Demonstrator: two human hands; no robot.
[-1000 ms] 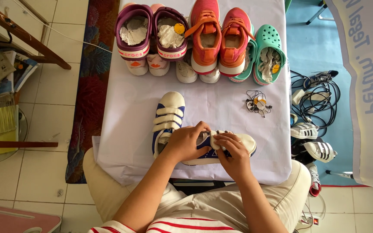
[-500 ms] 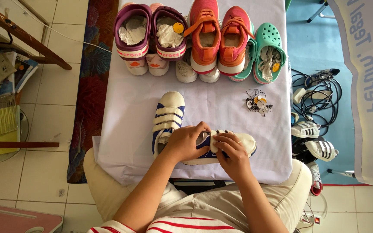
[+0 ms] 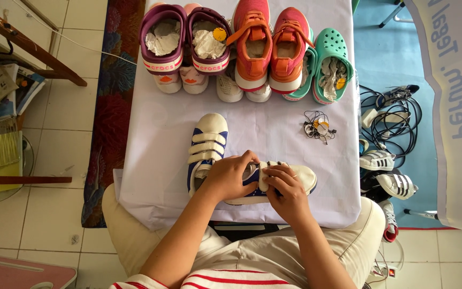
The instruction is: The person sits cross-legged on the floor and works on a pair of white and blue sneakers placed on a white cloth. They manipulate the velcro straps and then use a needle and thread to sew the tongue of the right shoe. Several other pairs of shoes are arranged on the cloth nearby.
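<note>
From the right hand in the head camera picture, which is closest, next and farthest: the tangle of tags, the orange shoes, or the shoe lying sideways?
Measured from the right hand:
1. White and blue strap shoe lying sideways: the hand touches it, at the table's near edge.
2. Tangle of tags and strings: farther up the white table, a little to the right.
3. Orange shoes: in the row at the far edge.

A white shoe with blue sides (image 3: pixel 298 179) lies on its side near the 6 o'clock edge of the bench (image 3: pixel 151 134), toe toward 3 o'clock. Its white straps are partly covered by fingers. Its twin shoe (image 3: pixel 207 144) stands flat just beside it at 9 o'clock, toe toward 12 o'clock, three white straps shut across the top.
</note>
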